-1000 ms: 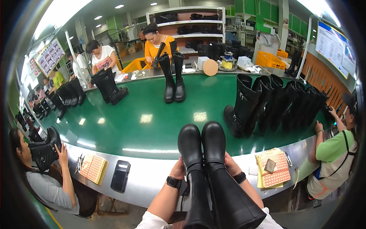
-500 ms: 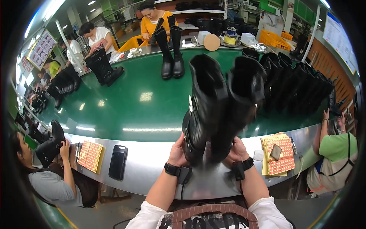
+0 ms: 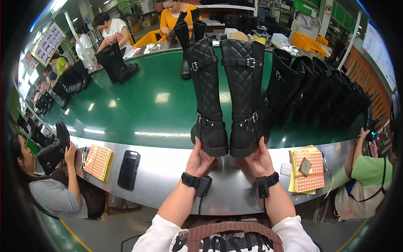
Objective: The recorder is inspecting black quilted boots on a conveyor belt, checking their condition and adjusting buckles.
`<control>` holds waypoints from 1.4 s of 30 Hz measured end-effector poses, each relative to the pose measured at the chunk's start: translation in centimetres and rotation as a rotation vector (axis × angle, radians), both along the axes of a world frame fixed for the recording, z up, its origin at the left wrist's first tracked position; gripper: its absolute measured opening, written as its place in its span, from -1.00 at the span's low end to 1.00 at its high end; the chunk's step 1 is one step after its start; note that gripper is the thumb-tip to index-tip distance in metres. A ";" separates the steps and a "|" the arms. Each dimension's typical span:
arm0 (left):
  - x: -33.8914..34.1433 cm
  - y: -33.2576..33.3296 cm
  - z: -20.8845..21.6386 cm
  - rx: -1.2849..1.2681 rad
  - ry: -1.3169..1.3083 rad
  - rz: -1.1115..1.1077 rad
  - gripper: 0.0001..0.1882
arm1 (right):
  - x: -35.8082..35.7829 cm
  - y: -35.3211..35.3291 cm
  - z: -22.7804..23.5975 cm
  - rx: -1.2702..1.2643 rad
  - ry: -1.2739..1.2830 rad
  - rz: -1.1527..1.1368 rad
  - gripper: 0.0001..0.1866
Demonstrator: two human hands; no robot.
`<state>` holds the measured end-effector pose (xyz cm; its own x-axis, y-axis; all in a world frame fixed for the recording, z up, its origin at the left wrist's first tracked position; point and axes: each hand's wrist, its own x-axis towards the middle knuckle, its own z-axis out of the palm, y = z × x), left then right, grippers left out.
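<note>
From the far end of the link I am holding a pair of tall black boots upright before me, their heels facing the camera. My left hand (image 3: 200, 159) is gripping the left boot (image 3: 206, 88), its thumb lying up beside the heel and its fingers curling under the sole; my right hand (image 3: 259, 160) is clasping the right boot (image 3: 243, 88) the same way. Both grips are closing only as far as the heels allow. The boots are standing near each other, over the metal edge (image 3: 168, 157) of the green table (image 3: 159, 113), though I cannot tell whether the soles are touching it. Quilted shafts and buckled straps are showing. To the left a black phone (image 3: 129, 170) is lying beside a stack of sticker sheets (image 3: 97, 161); to the right a small dark block (image 3: 305, 166) is resting on another stack (image 3: 310, 181), and a row of black boots (image 3: 315, 94) is standing behind it
</note>
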<state>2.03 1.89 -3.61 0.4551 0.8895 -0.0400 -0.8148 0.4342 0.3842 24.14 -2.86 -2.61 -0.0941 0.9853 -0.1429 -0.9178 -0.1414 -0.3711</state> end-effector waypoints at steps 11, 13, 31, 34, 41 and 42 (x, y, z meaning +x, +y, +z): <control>-0.2 0.6 -0.2 -0.035 0.008 0.000 -0.38 | -0.2 0.6 0.4 0.050 -0.006 -0.044 -0.40; -0.2 0.5 0.0 -0.016 0.033 -0.003 -0.37 | -0.2 0.5 0.5 0.032 -0.029 -0.036 -0.41; -0.5 -0.8 0.5 0.090 -0.037 -0.155 -0.25 | 0.1 0.0 -0.4 0.341 -0.125 0.179 -0.36; -0.4 -1.2 1.2 0.058 -0.383 -0.353 -0.31 | -0.4 0.3 0.1 0.250 -0.794 -0.027 -0.22; 0.5 -2.4 3.6 0.342 0.078 -0.073 -0.40 | 4.6 -0.5 4.7 0.856 -1.500 -0.092 0.15; 0.4 -2.7 3.2 0.225 0.013 -0.181 -0.45 | 3.9 -0.5 8.3 0.878 -1.622 0.105 0.13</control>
<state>2.48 -0.78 -0.40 0.6080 0.7810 0.1425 -0.7261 0.4745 0.4976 28.06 -3.39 5.68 -0.4630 0.8171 0.3436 0.3701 0.5304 -0.7627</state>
